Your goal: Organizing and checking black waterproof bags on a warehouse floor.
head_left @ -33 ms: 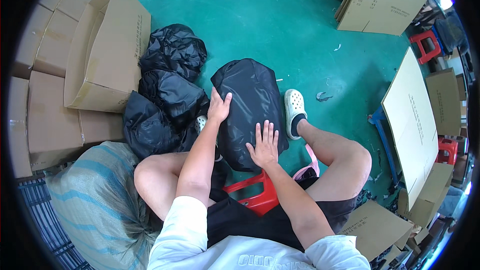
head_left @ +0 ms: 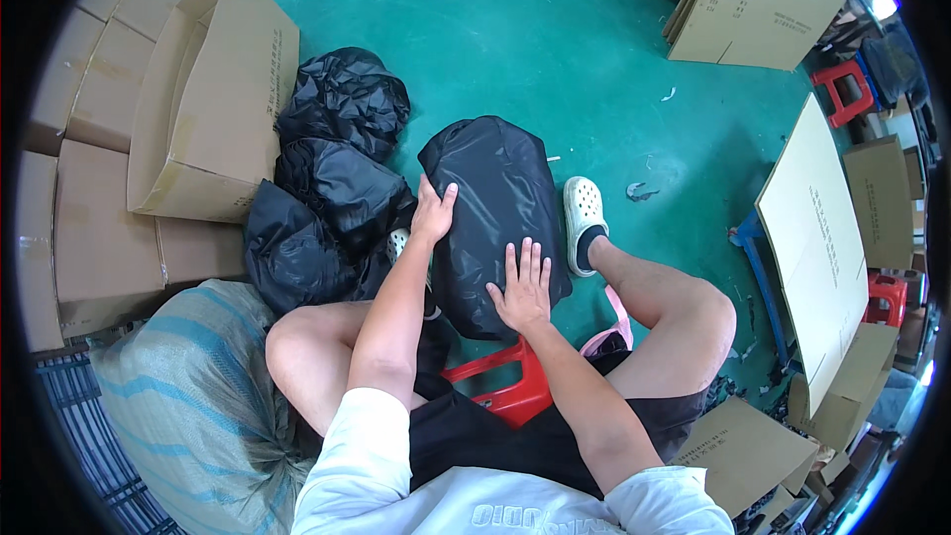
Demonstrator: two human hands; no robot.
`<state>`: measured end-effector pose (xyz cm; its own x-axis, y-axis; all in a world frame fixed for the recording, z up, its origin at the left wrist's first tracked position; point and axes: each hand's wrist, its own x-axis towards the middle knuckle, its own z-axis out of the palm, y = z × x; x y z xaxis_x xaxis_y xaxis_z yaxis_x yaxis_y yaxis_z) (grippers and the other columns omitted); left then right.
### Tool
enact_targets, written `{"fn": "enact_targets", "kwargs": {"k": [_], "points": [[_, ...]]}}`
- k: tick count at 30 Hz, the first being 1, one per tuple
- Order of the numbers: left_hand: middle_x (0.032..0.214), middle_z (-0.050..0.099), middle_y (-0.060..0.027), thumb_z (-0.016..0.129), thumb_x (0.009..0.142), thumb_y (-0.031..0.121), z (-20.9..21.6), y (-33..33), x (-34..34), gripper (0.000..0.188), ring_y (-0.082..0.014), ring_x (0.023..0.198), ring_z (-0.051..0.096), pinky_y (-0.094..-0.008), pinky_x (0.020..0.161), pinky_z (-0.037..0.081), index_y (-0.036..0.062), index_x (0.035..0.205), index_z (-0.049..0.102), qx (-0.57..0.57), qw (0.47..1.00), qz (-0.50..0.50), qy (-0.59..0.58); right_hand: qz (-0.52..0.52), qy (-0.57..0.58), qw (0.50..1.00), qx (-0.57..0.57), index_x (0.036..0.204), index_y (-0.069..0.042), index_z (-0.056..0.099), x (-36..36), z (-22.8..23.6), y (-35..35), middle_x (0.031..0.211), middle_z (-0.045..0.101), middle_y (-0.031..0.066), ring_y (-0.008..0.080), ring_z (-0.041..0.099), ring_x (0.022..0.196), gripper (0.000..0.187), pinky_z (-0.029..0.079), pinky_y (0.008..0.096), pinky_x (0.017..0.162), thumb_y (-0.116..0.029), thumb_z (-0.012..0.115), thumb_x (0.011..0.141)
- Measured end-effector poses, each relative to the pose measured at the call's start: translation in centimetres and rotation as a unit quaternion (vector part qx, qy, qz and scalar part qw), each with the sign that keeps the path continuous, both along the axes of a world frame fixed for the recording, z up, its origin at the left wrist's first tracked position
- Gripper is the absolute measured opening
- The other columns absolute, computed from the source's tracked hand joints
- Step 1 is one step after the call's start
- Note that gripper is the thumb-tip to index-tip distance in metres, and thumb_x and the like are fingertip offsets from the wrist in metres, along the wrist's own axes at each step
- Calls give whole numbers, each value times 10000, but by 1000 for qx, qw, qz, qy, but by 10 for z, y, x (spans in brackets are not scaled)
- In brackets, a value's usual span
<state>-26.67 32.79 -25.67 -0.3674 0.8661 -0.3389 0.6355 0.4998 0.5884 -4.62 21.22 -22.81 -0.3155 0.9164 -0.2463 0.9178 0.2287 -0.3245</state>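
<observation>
A black, shiny, stuffed bag [head_left: 495, 183] lies on the green floor between my feet, longer than it is wide. My left hand [head_left: 433, 213] rests against its left side, thumb stretched out on top and the other fingers partly hidden along the edge. Flat on the near right part of the bag lies my right hand [head_left: 524, 287], fingers spread. Neither hand grips anything. A red plastic stool [head_left: 515, 398] shows just below the bag, between my legs.
Several crumpled black bags [head_left: 342, 188] lie at the left by an open cardboard box [head_left: 223, 99]. A striped woven sack [head_left: 193, 396] bulges beside my left knee. Rightward, a flat cardboard sheet [head_left: 817, 238] rests on a blue frame [head_left: 763, 277]. Folded cartons [head_left: 753, 5] stand at the far right.
</observation>
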Motion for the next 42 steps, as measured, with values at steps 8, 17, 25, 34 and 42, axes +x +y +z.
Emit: {"fn": "enact_targets", "kwargs": {"k": [8, 17, 25, 34, 42], "points": [[1565, 231, -258, 674, 857, 265, 21, -49, 61, 831, -388, 1452, 245, -462, 1190, 214, -58, 1487, 239, 122, 970, -53, 205, 31, -15, 991, -127, 1416, -51, 449, 13, 65, 57, 1475, 382, 253, 391, 400, 1354, 678, 325, 506, 1115, -411, 630, 871], [1603, 162, -197, 700, 833, 434, 49, -117, 73, 859, -343, 1490, 158, -473, 1208, 151, 56, 1501, 315, 88, 937, -303, 147, 44, 81, 995, -31, 1295, -30, 571, 131, 174, 156, 1169, 660, 190, 332, 651, 1046, 494, 507, 416, 914, -322, 641, 903], [1625, -51, -203, 827, 621, 581, 77, -131, 75, 1339, -373, 1508, -20, -579, 1191, 74, 110, 1573, 11, -85, 889, -423, 154, -35, 153, 961, -226, 1314, -54, 569, 164, 199, 158, 1144, 677, 156, 298, 642, 1073, 530, 501, 390, 923, -382, 627, 902], [1636, -46, -152, 857, 672, 417, 55, -142, 87, 1265, -334, 1514, -11, -566, 1195, 91, 161, 1576, 10, -80, 878, -389, 268, -5, 85, 977, -194, 1333, -60, 554, 155, 205, 157, 1209, 662, 157, 311, 629, 1120, 532, 492, 415, 950, -381, 610, 912], [1627, -50, -194, 780, 728, 515, 49, -142, 81, 1210, -369, 1509, -12, -601, 1179, 89, 125, 1575, 9, -55, 889, -391, 232, 16, 100, 975, -200, 1331, -57, 553, 147, 202, 159, 1209, 663, 160, 317, 627, 1126, 525, 497, 418, 940, -377, 606, 917]]}}
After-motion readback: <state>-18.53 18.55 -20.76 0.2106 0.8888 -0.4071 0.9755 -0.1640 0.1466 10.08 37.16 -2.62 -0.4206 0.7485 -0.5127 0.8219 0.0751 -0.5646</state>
